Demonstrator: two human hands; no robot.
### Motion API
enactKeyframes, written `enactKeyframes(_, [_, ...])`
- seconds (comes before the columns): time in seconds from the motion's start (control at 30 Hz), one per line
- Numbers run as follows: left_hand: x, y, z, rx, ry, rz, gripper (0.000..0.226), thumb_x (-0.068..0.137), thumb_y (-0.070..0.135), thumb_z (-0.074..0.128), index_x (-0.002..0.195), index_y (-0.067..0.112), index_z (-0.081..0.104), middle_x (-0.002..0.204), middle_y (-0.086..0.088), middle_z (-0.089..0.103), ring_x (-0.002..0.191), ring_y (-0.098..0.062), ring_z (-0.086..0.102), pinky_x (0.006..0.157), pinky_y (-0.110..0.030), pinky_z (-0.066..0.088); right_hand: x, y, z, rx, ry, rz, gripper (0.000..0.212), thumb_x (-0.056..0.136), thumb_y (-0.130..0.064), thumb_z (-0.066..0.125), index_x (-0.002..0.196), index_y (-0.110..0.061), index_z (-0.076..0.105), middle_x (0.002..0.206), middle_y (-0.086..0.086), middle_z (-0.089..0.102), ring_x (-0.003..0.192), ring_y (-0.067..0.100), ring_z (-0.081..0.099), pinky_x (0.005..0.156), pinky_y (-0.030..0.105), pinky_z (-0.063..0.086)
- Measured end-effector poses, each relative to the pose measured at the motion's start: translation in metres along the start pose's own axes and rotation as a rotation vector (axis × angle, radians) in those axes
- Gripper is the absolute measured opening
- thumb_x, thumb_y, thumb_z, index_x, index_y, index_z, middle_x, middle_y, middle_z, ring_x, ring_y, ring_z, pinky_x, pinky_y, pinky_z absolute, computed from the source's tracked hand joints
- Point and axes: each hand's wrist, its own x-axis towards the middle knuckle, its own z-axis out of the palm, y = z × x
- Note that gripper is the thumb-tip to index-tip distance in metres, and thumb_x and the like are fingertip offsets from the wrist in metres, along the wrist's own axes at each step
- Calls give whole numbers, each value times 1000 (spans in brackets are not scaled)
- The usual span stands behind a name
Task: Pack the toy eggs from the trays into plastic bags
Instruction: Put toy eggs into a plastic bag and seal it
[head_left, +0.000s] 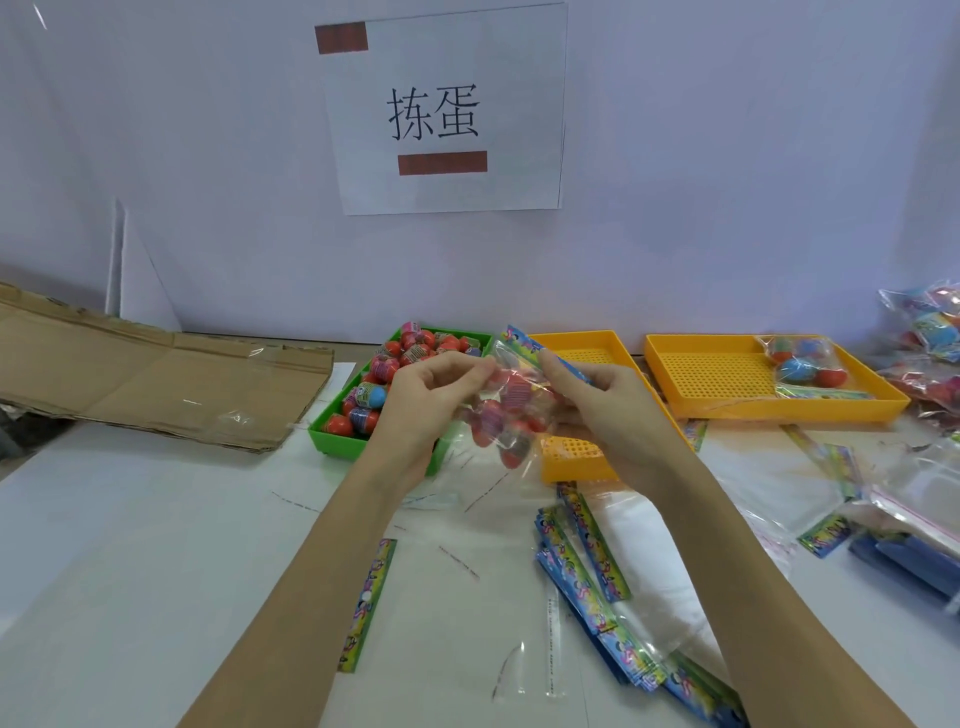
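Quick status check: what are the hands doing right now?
Left hand and right hand both pinching the filled plastic bag at its top. Green tray still holds eggs. Nothing in the way.

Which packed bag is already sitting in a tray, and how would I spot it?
Find the two orange trays against the wall; take the far-right orange tray. The packed bag lies in its back right corner, the only bag inside a tray, holding blue and red eggs.

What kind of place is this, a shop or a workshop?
Most likely a small packing station, not a shop. A green tray holds loose toy eggs, empty printed bags are stacked on the table, and a paper sign labels the spot.
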Motion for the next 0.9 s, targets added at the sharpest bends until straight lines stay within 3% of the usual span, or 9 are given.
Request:
enactKeyframes(0.2, [1,-5,8,112,140,150,9,97,17,72,93,13,79,79,6,76,70,-4,66,65,-18,54,0,1,6,64,134,16,35,96,-44,67,105,-12,79,95,6,81,89,21,79,74,30,64])
enactKeyframes(0.33, [3,-8,10,44,366,178,8,99,24,71,94,23,77,76,6,73,71,-12,66,62,-25,54,-2,-3,10,208,-92,166,45,93,-45,72,121,-10,69,109,10,79,99,27,77,78,34,63])
enactKeyframes(0.43, [1,-10,9,249,431,301,14,103,36,62,90,32,66,69,6,66,60,-1,58,56,-17,48,-2,0,14,210,-47,137,39,92,-27,77,123,-7,67,106,12,79,97,27,78,77,32,64])
enactKeyframes(0.53, [2,-11,10,452,424,378,19,104,46,52,91,32,51,70,-1,65,57,-3,55,53,-18,45,-3,2,19,227,21,116,27,94,-21,75,118,-9,71,106,12,79,93,26,78,70,27,62])
enactKeyframes(0.63, [3,-11,11,368,411,301,27,103,52,49,106,25,47,78,-11,69,62,-17,63,55,-29,52,-2,4,25,133,104,30,18,99,-24,69,113,-14,75,101,4,79,93,21,77,70,26,61])
enactKeyframes(0.7, [2,-7,11,339,408,258,45,97,60,50,119,21,45,85,-5,68,67,-12,66,57,-23,53,-2,2,23,-46,176,-78,14,101,-28,66,102,-22,79,92,-4,79,88,13,75,71,26,61])
enactKeyframes(0.8, [4,-1,5,241,247,117,67,87,68,56,128,14,59,105,5,70,93,1,67,82,-18,55,-6,-7,13,-241,33,-147,23,98,-43,68,86,-28,81,86,3,77,83,17,73,80,34,62])
enactKeyframes(0.83, [4,-1,3,206,155,70,64,86,65,61,124,14,67,106,4,73,98,-3,68,87,-20,53,-10,-10,11,-234,-48,-144,28,96,-47,68,80,-28,81,79,3,76,74,17,73,75,31,62])
enactKeyframes(0.9, [2,-4,2,133,46,51,41,90,49,71,106,13,79,93,4,76,93,-6,70,84,-20,53,-14,-13,10,-205,-78,-139,36,92,-55,68,77,-27,82,70,2,75,59,14,69,59,22,58])
